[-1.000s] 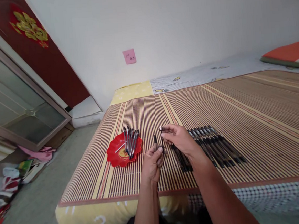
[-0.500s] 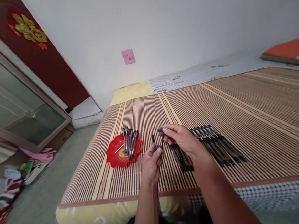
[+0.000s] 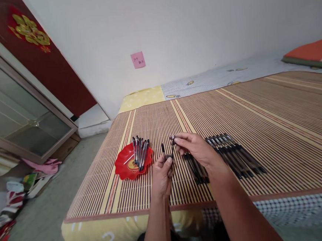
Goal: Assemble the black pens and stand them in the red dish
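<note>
My left hand (image 3: 161, 174) is closed around a dark pen part (image 3: 163, 149) that sticks up above the thumb. My right hand (image 3: 196, 149) pinches a thin dark pen piece (image 3: 172, 146) with a small silvery tip, held just right of the left hand's part. Both hands hover over a striped bamboo mat (image 3: 275, 126). Just under the right hand lies a small bunch of dark pens (image 3: 196, 169). A longer row of dark pens (image 3: 236, 153) lies further right. To the left, a red plate (image 3: 121, 168) holds several pens (image 3: 140, 151).
The mat covers a bed with a yellow sheet (image 3: 142, 97); its near edge (image 3: 115, 213) is close to me. A pink note (image 3: 138, 60) is stuck on the white wall. A glass-fronted cabinet (image 3: 16, 120) and clutter (image 3: 13, 191) stand on the floor at left. An orange cushion (image 3: 311, 53) lies far right.
My right hand has turned its thin piece from flat in the fingers to pointing down toward the left hand's part. The left hand has risen slightly.
</note>
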`<act>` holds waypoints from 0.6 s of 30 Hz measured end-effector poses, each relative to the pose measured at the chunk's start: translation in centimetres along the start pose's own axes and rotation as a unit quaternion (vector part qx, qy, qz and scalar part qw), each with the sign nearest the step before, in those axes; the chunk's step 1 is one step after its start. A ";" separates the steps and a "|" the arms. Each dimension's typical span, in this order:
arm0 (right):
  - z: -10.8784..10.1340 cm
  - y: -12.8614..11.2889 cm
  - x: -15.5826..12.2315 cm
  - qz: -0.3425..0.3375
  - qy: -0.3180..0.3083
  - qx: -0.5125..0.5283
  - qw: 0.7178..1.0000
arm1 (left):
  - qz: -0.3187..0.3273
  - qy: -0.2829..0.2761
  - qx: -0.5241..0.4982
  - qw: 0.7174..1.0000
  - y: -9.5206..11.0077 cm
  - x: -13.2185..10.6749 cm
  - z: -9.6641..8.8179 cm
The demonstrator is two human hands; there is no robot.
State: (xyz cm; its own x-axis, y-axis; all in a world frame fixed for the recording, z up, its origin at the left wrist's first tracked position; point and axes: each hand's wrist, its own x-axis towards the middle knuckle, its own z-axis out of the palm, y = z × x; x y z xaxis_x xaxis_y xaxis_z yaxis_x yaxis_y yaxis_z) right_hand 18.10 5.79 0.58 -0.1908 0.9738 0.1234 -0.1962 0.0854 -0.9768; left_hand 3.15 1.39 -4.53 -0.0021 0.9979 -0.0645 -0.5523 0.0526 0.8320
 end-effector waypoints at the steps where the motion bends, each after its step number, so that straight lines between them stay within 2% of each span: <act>1: 0.0 0.0 0.0 0.003 -0.002 0.001 1.000 | -0.001 -0.002 -0.010 1.000 0.1 0.0 0.1; 7: 0.5 -0.2 -0.2 0.031 -0.069 -0.039 0.996 | 0.000 -0.028 -0.019 0.999 0.6 -0.2 0.4; 9: 0.6 -0.4 -0.3 0.026 -0.071 -0.044 0.996 | 0.009 -0.031 -0.010 0.999 0.6 -0.3 0.4; 13: 0.2 -1.2 -0.5 -0.028 -0.001 -0.057 0.998 | 0.041 -0.023 0.001 0.999 0.2 -0.3 0.3; 18: -0.2 -3.1 -1.0 -0.105 0.120 -0.036 0.987 | 0.037 -0.041 0.053 0.997 -0.2 -0.3 0.2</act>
State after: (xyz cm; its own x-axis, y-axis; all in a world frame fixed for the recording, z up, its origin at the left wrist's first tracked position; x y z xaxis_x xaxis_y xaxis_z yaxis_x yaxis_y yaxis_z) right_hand 19.09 4.58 3.40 0.0816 0.9541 0.2882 -0.1369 0.2971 -0.9450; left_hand 3.36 1.13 -4.55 0.0316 0.9987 0.0407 -0.4623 -0.0215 0.8865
